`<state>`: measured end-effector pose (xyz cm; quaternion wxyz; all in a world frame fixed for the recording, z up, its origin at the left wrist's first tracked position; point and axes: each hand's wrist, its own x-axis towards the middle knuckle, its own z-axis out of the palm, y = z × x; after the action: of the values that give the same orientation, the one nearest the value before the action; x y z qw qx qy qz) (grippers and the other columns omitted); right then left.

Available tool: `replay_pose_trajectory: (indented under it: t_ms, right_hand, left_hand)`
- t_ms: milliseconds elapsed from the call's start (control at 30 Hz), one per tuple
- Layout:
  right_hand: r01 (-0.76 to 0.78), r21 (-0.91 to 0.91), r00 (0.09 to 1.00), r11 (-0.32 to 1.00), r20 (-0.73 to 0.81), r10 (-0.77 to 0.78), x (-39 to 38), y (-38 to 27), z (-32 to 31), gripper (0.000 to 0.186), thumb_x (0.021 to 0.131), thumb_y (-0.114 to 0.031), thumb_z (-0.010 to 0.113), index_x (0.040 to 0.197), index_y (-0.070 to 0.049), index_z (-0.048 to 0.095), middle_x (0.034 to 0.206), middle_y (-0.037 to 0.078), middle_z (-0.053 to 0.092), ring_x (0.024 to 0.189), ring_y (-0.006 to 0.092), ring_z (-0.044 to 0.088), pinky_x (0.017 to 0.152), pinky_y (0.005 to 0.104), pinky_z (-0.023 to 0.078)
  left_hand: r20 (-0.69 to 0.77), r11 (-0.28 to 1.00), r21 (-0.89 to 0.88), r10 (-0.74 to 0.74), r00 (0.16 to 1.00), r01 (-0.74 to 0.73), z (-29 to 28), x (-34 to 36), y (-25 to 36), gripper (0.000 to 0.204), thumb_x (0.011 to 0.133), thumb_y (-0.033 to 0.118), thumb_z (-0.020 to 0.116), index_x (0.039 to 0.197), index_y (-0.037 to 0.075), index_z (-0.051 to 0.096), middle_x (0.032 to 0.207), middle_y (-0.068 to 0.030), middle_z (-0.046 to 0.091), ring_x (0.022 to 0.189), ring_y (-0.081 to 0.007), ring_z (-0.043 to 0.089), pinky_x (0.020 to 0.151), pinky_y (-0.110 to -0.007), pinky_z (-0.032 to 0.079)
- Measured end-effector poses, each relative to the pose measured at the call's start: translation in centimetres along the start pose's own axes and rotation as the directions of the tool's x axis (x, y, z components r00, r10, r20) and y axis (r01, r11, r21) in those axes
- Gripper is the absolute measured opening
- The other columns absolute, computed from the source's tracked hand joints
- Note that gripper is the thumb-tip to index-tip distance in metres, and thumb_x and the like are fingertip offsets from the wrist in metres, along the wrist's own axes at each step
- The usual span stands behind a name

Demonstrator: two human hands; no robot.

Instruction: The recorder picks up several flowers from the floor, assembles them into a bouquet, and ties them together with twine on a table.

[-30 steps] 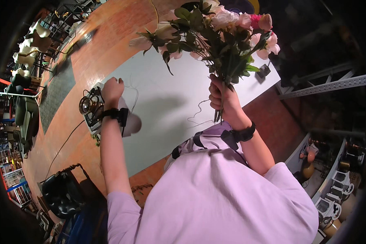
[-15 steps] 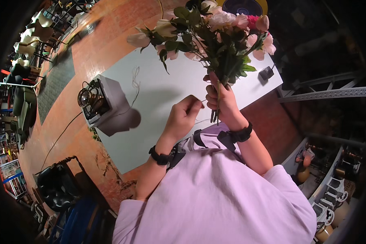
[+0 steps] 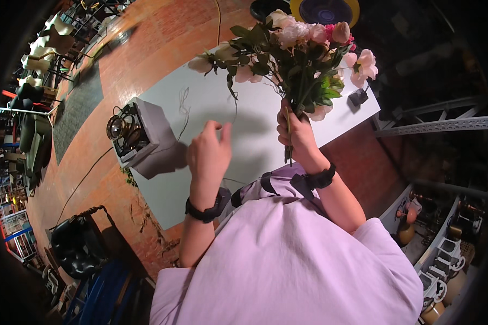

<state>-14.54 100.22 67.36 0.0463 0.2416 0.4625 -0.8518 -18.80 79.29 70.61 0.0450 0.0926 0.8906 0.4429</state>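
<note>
My right hand (image 3: 297, 131) grips a bouquet (image 3: 303, 65) by its bundled green stems, holding it tilted above the white table. Pale pink and white blooms with one deeper pink flower spread over dark leaves at its top. Off to the left, my left hand (image 3: 209, 151) is raised over the table with thumb and fingers pinched together. A thin string (image 3: 236, 108) sticks up from these fingertips. Another thin strand shows near my left wrist, running toward my shirt; whether it is the same string I cannot tell.
On the white table (image 3: 162, 211), a grey box with a lamp (image 3: 126, 128) stands at the left, loose string (image 3: 185, 108) beside it. A small black block (image 3: 358, 97) sits at the right corner. Behind is a yellow-rimmed round thing (image 3: 325, 12); shelving (image 3: 439, 127) stands at right.
My left hand has moved left, away from the stems, with the string at its fingertips. The bouquet has shifted slightly right and its flower heads have turned a little; my right hand still grips it.
</note>
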Motion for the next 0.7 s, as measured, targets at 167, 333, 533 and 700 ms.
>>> replay_pose_trajectory:
  t_ms: [167,333,533,700]
  right_hand:
    - [0.040,-0.037,0.999,0.998,0.014,-0.040,0.5,1.8,0.6,0.034,0.099,-0.047,0.056,0.094,-0.014,0.052,0.074,-0.005,0.047,0.053,0.0051,0.033,0.046,0.0227,0.027]
    - [0.111,-0.030,0.994,0.993,0.016,-0.110,0.1,2.3,1.4,0.037,0.098,-0.047,0.059,0.093,-0.011,0.055,0.077,-0.003,0.054,0.060,0.0071,0.045,0.051,0.0261,0.036]
    - [0.244,-0.219,0.963,0.945,-0.063,-0.263,0.5,4.3,1.6,0.037,0.099,-0.046,0.057,0.095,-0.010,0.056,0.081,-0.004,0.053,0.071,0.0061,0.045,0.059,0.0252,0.038]
    - [0.322,-0.281,0.939,0.904,-0.029,-0.344,0.2,5.0,2.7,0.039,0.102,-0.043,0.054,0.110,-0.006,0.062,0.083,-0.006,0.047,0.076,0.0061,0.040,0.067,0.0238,0.037]
  left_hand:
    - [0.311,0.986,-0.136,0.131,0.941,-0.092,2.7,-0.8,1.7,0.045,0.089,0.033,0.069,0.118,0.000,0.060,0.073,-0.0112,0.055,0.068,-0.0243,0.057,0.067,-0.037,0.048]
    - [0.385,0.988,-0.150,0.100,0.917,-0.045,3.6,-1.8,1.6,0.059,0.084,0.026,0.073,0.130,0.000,0.048,0.081,-0.0130,0.057,0.074,-0.0264,0.059,0.071,-0.038,0.050]
    - [0.317,0.987,-0.115,0.146,0.937,-0.115,4.4,-2.2,2.1,0.055,0.081,0.018,0.071,0.126,-0.001,0.047,0.092,-0.0218,0.064,0.088,-0.0402,0.064,0.078,-0.044,0.051]
    - [0.264,0.976,-0.005,0.209,0.942,-0.216,5.5,-2.0,0.5,0.040,0.079,0.011,0.068,0.114,-0.002,0.054,0.097,-0.0246,0.065,0.091,-0.0441,0.063,0.077,-0.048,0.051]
